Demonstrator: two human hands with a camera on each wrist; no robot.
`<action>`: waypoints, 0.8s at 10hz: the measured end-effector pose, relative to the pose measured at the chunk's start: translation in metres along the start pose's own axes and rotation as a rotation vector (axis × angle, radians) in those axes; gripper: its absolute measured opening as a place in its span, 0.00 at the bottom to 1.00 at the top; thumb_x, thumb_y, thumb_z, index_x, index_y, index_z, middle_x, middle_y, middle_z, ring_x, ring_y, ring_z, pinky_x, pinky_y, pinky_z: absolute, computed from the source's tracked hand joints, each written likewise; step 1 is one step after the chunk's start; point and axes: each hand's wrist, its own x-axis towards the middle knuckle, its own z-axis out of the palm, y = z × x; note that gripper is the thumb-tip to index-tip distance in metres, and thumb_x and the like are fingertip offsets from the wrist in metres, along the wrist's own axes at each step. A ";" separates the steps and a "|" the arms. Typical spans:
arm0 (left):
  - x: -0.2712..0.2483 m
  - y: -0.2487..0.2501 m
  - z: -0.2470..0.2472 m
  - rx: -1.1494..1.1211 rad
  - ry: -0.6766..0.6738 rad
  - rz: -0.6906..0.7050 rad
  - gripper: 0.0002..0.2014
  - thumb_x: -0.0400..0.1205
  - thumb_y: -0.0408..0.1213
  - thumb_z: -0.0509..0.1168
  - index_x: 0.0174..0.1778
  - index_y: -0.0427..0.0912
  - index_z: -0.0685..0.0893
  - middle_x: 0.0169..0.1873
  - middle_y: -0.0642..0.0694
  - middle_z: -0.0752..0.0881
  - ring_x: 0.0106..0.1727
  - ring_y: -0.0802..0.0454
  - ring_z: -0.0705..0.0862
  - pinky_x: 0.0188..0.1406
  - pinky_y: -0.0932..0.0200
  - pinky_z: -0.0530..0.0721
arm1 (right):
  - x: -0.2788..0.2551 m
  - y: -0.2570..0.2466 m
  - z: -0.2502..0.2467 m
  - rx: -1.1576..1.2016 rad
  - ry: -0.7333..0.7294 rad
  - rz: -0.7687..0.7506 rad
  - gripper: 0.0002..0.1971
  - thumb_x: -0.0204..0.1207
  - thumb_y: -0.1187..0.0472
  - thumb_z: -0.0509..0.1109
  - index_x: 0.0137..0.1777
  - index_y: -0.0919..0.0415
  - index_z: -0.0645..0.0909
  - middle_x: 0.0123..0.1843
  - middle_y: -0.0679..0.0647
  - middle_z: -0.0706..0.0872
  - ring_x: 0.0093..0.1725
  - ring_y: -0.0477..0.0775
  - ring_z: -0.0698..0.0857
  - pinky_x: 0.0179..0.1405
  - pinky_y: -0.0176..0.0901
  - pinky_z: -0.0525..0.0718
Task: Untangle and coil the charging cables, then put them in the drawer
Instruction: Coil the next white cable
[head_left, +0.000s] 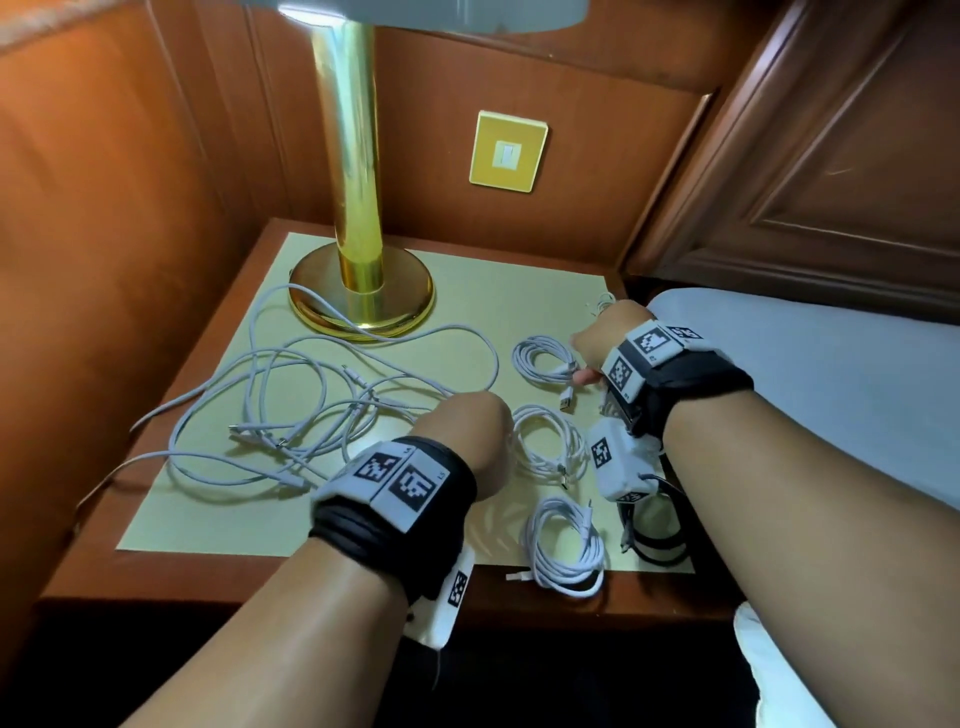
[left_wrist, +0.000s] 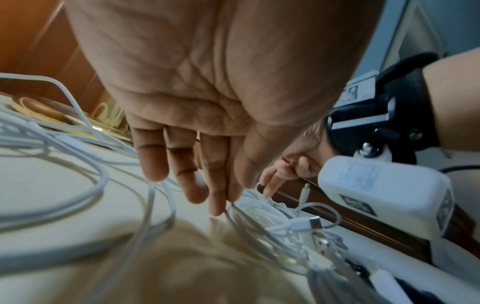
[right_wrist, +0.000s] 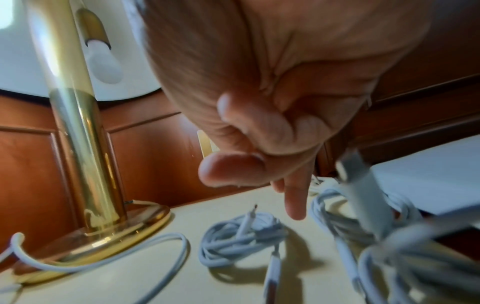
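A loose tangle of white charging cables (head_left: 291, 405) sprawls over the left of the cream mat (head_left: 493, 296). Three white coils lie in a row on the right: far (head_left: 540, 361), middle (head_left: 550, 447) and near (head_left: 566, 545). A black coil (head_left: 660, 535) lies beside the near one. My left hand (head_left: 467, 421) hovers between tangle and middle coil. Its fingers (left_wrist: 192, 185) point straight down and touch loose strands. My right hand (head_left: 597, 343) is just right of the far coil (right_wrist: 239, 236), one finger (right_wrist: 296, 201) pointing down, holding nothing. No drawer is in view.
A brass lamp stands on a wide round base (head_left: 361, 296) at the back left of the nightstand. A small white cable (head_left: 602, 304) lies at the mat's back right corner. A bed (head_left: 831, 389) borders the right side, and wood panelling closes the left and back.
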 end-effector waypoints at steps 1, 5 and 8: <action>-0.007 0.005 0.003 0.019 -0.043 0.031 0.14 0.82 0.30 0.59 0.54 0.45 0.88 0.54 0.42 0.88 0.57 0.39 0.86 0.58 0.47 0.86 | -0.025 0.002 -0.008 0.516 0.143 0.154 0.16 0.83 0.62 0.69 0.67 0.69 0.81 0.45 0.57 0.87 0.33 0.50 0.84 0.18 0.34 0.79; -0.065 -0.029 -0.003 -0.160 0.321 -0.022 0.10 0.85 0.35 0.66 0.60 0.46 0.87 0.57 0.49 0.88 0.60 0.49 0.84 0.56 0.60 0.78 | -0.188 0.030 0.029 0.703 0.204 -0.092 0.09 0.84 0.56 0.69 0.44 0.57 0.86 0.39 0.53 0.92 0.25 0.48 0.88 0.21 0.38 0.75; -0.159 -0.074 0.007 -0.153 0.394 -0.125 0.03 0.83 0.36 0.69 0.45 0.49 0.86 0.44 0.51 0.86 0.49 0.51 0.83 0.48 0.59 0.76 | -0.261 0.001 0.099 0.655 -0.055 -0.187 0.08 0.82 0.56 0.69 0.47 0.59 0.87 0.40 0.56 0.93 0.33 0.55 0.92 0.24 0.43 0.82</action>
